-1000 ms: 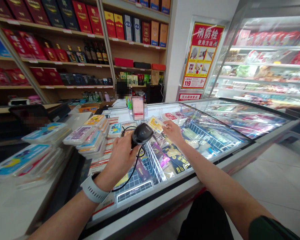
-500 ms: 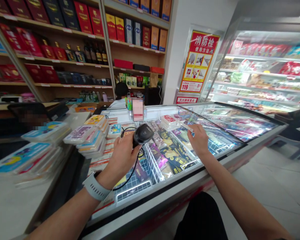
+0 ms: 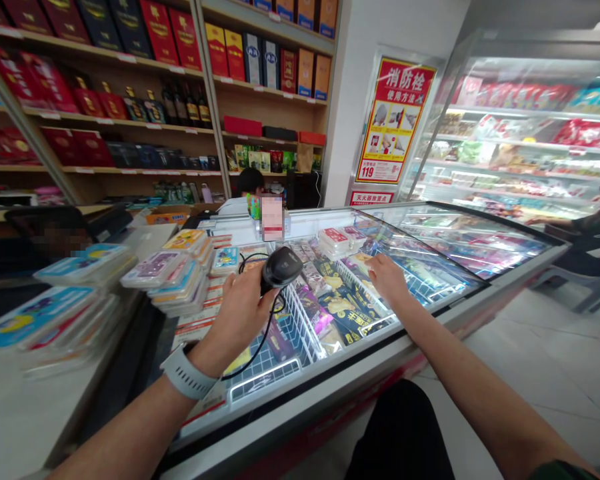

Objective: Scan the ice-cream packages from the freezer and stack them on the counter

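My left hand (image 3: 240,312) is wrapped around a black barcode scanner (image 3: 281,268), held above the chest freezer's glass top. A black cord (image 3: 263,343) hangs from the scanner. My right hand (image 3: 387,279) hovers over the glass with nothing visible in it, its fingers slightly bent and apart. Just beyond those fingers sit flat clear boxes with red labels (image 3: 336,241), in a low stack. Left of the scanner, more flat boxes (image 3: 167,270) with purple, orange and blue labels are piled up.
Bagged frozen goods (image 3: 347,303) lie in wire baskets inside the freezer (image 3: 325,377). Other box piles (image 3: 55,320) stand on the left counter. A seated person (image 3: 247,187) is behind the freezer, another (image 3: 593,233) at the right. Shelves and a lit display cooler (image 3: 530,140) line the back.
My right hand has let go of a thin, pale flat item beside the red-labelled boxes and drawn back slightly. My left hand still holds the scanner, and the view has shifted a little.
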Action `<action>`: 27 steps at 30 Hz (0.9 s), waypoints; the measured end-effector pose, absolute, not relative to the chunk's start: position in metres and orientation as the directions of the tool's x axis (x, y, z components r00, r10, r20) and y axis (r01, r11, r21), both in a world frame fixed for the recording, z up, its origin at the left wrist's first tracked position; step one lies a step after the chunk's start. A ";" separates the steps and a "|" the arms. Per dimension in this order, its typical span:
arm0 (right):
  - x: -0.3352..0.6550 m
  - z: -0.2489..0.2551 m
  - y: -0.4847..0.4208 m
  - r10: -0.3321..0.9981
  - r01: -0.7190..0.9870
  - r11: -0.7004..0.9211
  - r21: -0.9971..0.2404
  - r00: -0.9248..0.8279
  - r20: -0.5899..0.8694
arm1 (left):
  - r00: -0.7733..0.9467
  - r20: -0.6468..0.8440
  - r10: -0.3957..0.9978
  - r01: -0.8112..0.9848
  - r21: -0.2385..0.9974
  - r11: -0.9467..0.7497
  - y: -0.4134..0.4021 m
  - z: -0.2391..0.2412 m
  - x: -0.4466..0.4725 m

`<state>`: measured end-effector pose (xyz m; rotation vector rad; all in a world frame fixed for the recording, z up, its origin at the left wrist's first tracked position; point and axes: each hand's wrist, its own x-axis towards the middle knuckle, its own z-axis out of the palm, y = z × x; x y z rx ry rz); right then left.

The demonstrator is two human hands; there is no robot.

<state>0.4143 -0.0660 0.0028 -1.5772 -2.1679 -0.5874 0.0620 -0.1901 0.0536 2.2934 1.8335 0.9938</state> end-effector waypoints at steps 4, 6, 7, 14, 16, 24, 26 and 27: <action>0.415 -0.001 -0.066 0.815 0.955 0.280 0.096 -0.289 0.502 | 0.106 0.456 0.884 0.863 0.399 -0.310 -0.191 0.055 0.063; 0.415 -0.002 -0.066 0.823 0.956 0.275 0.097 -0.287 0.490 | 0.102 0.453 0.886 0.869 0.393 -0.301 -0.191 0.055 0.063; 0.415 -0.002 -0.067 0.824 0.957 0.272 0.099 -0.284 0.490 | 0.097 0.452 0.887 0.871 0.392 -0.296 -0.191 0.055 0.063; 0.412 -0.003 -0.073 0.795 0.953 0.290 0.090 -0.292 0.531 | 0.076 0.480 0.874 0.853 0.422 -0.306 -0.194 0.058 0.064; 0.411 -0.004 -0.074 0.780 0.947 0.311 0.085 -0.305 0.547 | 0.078 0.485 0.871 0.840 0.438 -0.319 -0.196 0.059 0.065; 0.402 -0.002 -0.076 0.696 0.901 0.423 0.098 -0.392 0.601 | 0.075 0.503 0.861 0.830 0.447 -0.334 -0.197 0.060 0.065; 0.394 0.000 -0.077 0.663 0.873 0.476 0.104 -0.435 0.610 | 0.072 0.511 0.856 0.826 0.451 -0.339 -0.198 0.060 0.065; 0.388 0.002 -0.077 0.650 0.856 0.507 0.102 -0.457 0.607 | 0.070 0.516 0.854 0.824 0.453 -0.341 -0.199 0.060 0.065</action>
